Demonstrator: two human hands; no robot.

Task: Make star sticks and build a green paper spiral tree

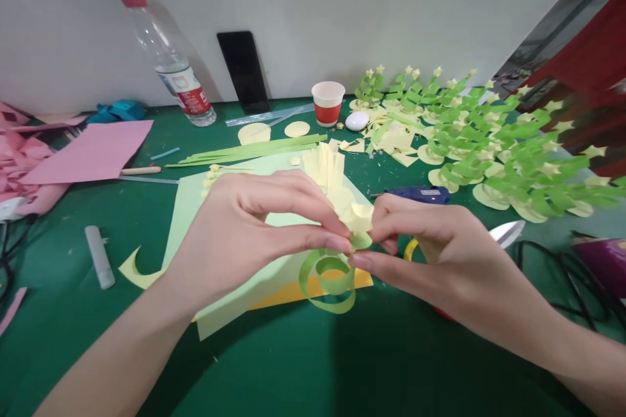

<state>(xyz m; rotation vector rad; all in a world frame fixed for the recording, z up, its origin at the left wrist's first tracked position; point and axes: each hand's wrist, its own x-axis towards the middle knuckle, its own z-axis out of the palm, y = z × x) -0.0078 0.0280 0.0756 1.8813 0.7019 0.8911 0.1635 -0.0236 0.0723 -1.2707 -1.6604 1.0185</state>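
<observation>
A curled green paper strip (327, 296) hangs in loops between my two hands, with a pale yellow paper star (360, 216) at its top. The thumb and fingers of my left hand (274, 221) pinch the strip from the left, just under the star. From the right, my right hand (430, 241) pinches the same piece between thumb and curled fingers. Below the hands lie light green sheets (220, 300) over an orange one (281, 294). Pale yellow strips (325, 166) rest on the sheets behind my fingers.
Many finished green spirals with stars (489, 137) stand at the back right. A blue glue gun (415, 194) and scissors (507, 233) lie by my right hand. A bottle (183, 85), phone (243, 71) and paper cup (327, 104) stand along the wall. Pink paper (92, 153) lies left.
</observation>
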